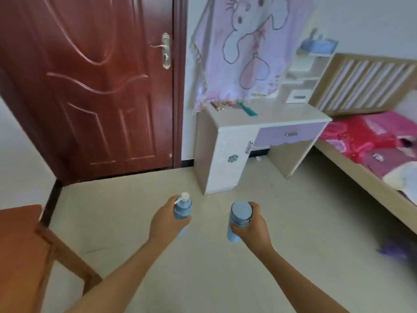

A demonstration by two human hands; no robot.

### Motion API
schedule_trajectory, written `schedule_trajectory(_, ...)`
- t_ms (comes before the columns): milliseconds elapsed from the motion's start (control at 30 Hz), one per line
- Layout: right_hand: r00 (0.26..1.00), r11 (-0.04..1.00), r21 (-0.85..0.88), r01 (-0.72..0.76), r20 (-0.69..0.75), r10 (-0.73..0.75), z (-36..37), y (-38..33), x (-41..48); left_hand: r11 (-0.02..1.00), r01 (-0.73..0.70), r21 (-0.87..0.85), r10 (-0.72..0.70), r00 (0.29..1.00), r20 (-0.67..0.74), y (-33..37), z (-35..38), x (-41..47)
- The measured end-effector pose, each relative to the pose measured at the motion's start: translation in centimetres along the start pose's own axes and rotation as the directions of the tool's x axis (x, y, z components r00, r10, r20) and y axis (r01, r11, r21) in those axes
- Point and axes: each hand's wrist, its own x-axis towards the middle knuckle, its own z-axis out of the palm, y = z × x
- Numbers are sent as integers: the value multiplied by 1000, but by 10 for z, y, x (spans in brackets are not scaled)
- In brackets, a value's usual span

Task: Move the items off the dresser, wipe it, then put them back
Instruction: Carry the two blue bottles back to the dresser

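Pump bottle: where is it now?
Head view, lower centre: pump bottle held in the left hand, left of the capped bottle in the right hand.

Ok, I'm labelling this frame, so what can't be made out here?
Head view:
Small items on the dresser: too small, blurred.
Pump bottle, lower body: hidden by the left hand.
Blue flask, side: covered by the right hand.
Wooden furniture: cut by the left edge.
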Motion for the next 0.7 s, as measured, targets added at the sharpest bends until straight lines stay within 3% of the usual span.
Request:
schedule_trajectory(300, 974, 962, -177, -208, -130, 187, -152, 123, -34, 987, -87, 138, 50, 966, 253, 73, 170, -23)
schedule_trajectory(467, 957, 939, -220, -264, -178, 227, -188, 152, -28, 949, -198, 244, 110, 937, 332, 103, 219, -2)
schedule_trajectory(700, 935, 927, -201, -318, -226, 272, -220, 173, 33, 939, -243, 242, 146, 923, 357, 131, 274, 65)
